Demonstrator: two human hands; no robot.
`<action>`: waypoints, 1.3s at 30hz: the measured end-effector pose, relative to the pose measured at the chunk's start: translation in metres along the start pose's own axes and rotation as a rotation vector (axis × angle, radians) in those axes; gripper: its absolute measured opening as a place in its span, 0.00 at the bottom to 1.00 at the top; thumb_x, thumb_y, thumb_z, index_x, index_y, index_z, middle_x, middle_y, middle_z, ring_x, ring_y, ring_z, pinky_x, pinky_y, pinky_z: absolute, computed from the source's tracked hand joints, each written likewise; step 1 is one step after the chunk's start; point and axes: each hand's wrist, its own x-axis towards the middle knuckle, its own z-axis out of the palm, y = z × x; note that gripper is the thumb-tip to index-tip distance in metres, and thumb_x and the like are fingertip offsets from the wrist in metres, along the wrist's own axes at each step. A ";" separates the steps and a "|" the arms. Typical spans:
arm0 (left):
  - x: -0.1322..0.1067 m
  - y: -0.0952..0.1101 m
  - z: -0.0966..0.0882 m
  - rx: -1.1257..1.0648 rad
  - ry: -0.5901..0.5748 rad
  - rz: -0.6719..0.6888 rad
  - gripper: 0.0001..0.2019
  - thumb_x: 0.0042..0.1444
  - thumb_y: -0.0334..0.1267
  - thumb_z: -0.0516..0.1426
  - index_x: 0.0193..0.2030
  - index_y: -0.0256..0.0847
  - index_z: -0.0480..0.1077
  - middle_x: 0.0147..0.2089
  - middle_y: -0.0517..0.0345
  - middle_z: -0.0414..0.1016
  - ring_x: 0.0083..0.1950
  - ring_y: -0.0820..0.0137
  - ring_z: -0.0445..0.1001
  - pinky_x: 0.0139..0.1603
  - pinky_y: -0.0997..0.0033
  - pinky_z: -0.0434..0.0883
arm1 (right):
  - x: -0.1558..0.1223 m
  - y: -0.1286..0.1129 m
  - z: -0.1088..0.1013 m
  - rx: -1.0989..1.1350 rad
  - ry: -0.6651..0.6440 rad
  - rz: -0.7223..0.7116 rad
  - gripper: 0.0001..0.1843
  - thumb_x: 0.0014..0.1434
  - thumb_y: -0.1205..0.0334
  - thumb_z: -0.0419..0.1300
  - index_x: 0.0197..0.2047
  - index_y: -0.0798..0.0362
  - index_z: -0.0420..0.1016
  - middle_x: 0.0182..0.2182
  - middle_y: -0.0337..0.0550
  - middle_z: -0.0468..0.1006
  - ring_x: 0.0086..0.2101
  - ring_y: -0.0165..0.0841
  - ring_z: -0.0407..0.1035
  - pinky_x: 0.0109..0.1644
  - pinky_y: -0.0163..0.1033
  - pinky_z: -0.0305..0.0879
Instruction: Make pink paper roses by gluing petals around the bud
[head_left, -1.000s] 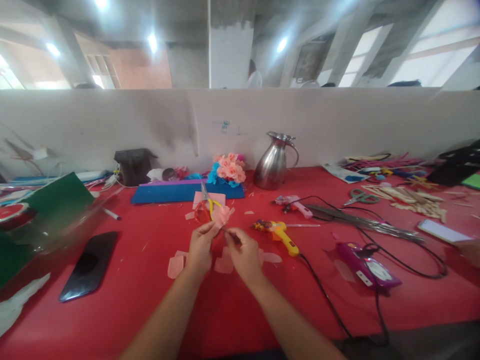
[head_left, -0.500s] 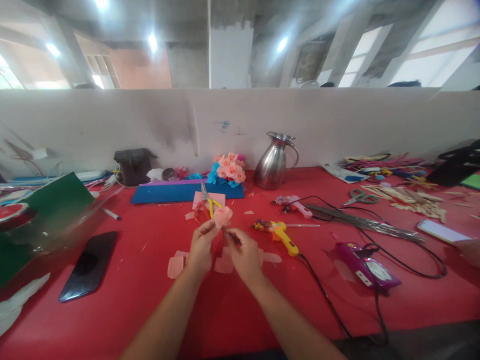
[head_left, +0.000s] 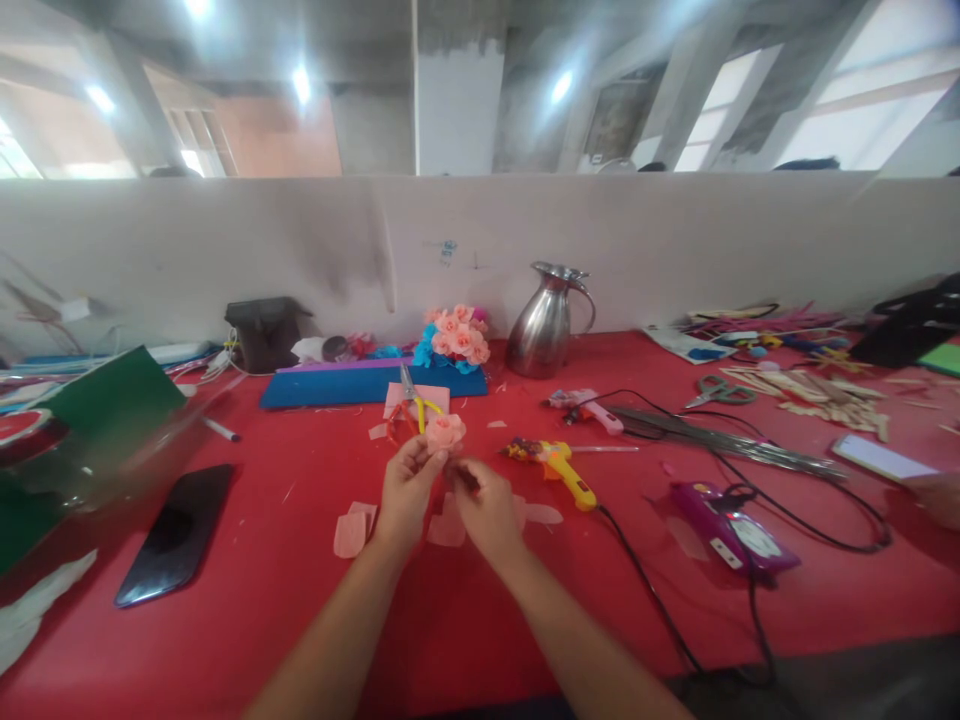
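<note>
Pinching from both sides, the two hands meet just above the red table [head_left: 300,620], forearms coming in from the near edge. The left hand [head_left: 405,490] is clamped on a small paper rose [head_left: 446,432], thumb and fingers closed under the bloom so it stands up and faces away. The right hand [head_left: 487,510] has its fingertips drawn together at the rose's base, touching the left hand's; exactly what they nip there is too small to tell.

For this kind of work a light grip seems best: the left hand should hold low, on the base rather than the petals, so that the thin paper does not crush, while the right hand works in small turns close under the bloom.

Loose pink petals [head_left: 351,533] lie on the table just beside and under the hands, within easy reach. Beyond the rose lie scissors [head_left: 411,410] on a pink sheet, and to the right a yellow glue gun [head_left: 559,465] with its cord trailing toward the near edge; a sleeve or wrist could catch that cord. Farther back sit a blue sheet [head_left: 360,385], a bunch of finished roses [head_left: 457,340] and a steel jug [head_left: 547,320].
</note>
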 end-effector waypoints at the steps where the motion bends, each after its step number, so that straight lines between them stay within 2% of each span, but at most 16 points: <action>1: 0.000 0.001 0.001 0.004 0.012 0.003 0.08 0.45 0.36 0.62 0.34 0.39 0.71 0.34 0.57 0.77 0.37 0.72 0.74 0.41 0.74 0.68 | 0.000 -0.001 -0.001 -0.005 0.022 -0.004 0.07 0.54 0.63 0.54 0.33 0.51 0.73 0.32 0.44 0.78 0.32 0.35 0.71 0.37 0.39 0.67; 5: -0.001 0.001 0.003 -0.010 0.031 0.015 0.07 0.44 0.35 0.63 0.32 0.40 0.71 0.33 0.58 0.77 0.37 0.73 0.74 0.41 0.75 0.68 | 0.000 -0.007 -0.004 0.012 0.107 -0.015 0.06 0.52 0.63 0.56 0.35 0.52 0.70 0.33 0.44 0.75 0.31 0.33 0.69 0.35 0.37 0.66; 12: 0.000 -0.001 0.003 -0.018 -0.021 0.035 0.08 0.44 0.34 0.62 0.34 0.39 0.72 0.36 0.57 0.77 0.40 0.72 0.74 0.44 0.74 0.68 | 0.003 -0.003 -0.005 0.190 0.108 0.028 0.11 0.53 0.56 0.59 0.38 0.52 0.69 0.34 0.43 0.74 0.31 0.31 0.67 0.34 0.36 0.65; 19: -0.003 -0.008 0.002 0.090 -0.042 0.083 0.08 0.47 0.32 0.60 0.37 0.40 0.73 0.37 0.55 0.77 0.41 0.69 0.74 0.46 0.71 0.67 | 0.006 -0.002 -0.008 0.166 0.130 -0.020 0.10 0.53 0.54 0.60 0.31 0.53 0.72 0.33 0.42 0.70 0.33 0.32 0.66 0.35 0.35 0.64; 24: -0.004 -0.009 0.003 0.162 0.014 0.107 0.11 0.43 0.29 0.61 0.36 0.39 0.75 0.37 0.54 0.77 0.41 0.68 0.73 0.48 0.72 0.65 | 0.007 -0.006 -0.009 0.175 0.127 -0.021 0.09 0.52 0.55 0.60 0.30 0.52 0.73 0.33 0.43 0.70 0.35 0.34 0.66 0.36 0.36 0.65; 28: -0.005 -0.007 0.003 0.211 -0.012 0.102 0.08 0.44 0.29 0.61 0.34 0.39 0.75 0.34 0.55 0.76 0.39 0.68 0.72 0.47 0.73 0.65 | 0.007 -0.002 -0.008 0.242 0.101 0.026 0.09 0.52 0.55 0.60 0.33 0.52 0.73 0.35 0.43 0.72 0.37 0.34 0.67 0.39 0.37 0.65; 32: -0.005 -0.006 0.002 0.313 -0.033 0.157 0.05 0.46 0.30 0.60 0.31 0.39 0.74 0.31 0.57 0.75 0.37 0.69 0.71 0.43 0.75 0.65 | 0.008 0.000 -0.007 0.320 0.056 0.088 0.09 0.53 0.55 0.59 0.35 0.52 0.73 0.35 0.42 0.74 0.38 0.34 0.68 0.43 0.37 0.64; 35: -0.005 -0.006 0.004 0.346 -0.066 0.185 0.06 0.48 0.31 0.58 0.35 0.40 0.74 0.35 0.56 0.76 0.38 0.69 0.71 0.43 0.74 0.65 | 0.010 0.000 -0.008 0.402 0.021 0.142 0.09 0.53 0.55 0.59 0.33 0.52 0.72 0.32 0.40 0.74 0.36 0.33 0.68 0.43 0.37 0.63; 39: -0.003 -0.009 0.005 0.297 -0.095 0.150 0.10 0.49 0.31 0.58 0.40 0.41 0.74 0.40 0.53 0.76 0.43 0.67 0.72 0.47 0.70 0.66 | 0.013 -0.001 -0.009 0.479 0.039 0.195 0.09 0.51 0.56 0.60 0.31 0.52 0.72 0.31 0.40 0.74 0.35 0.33 0.67 0.44 0.38 0.63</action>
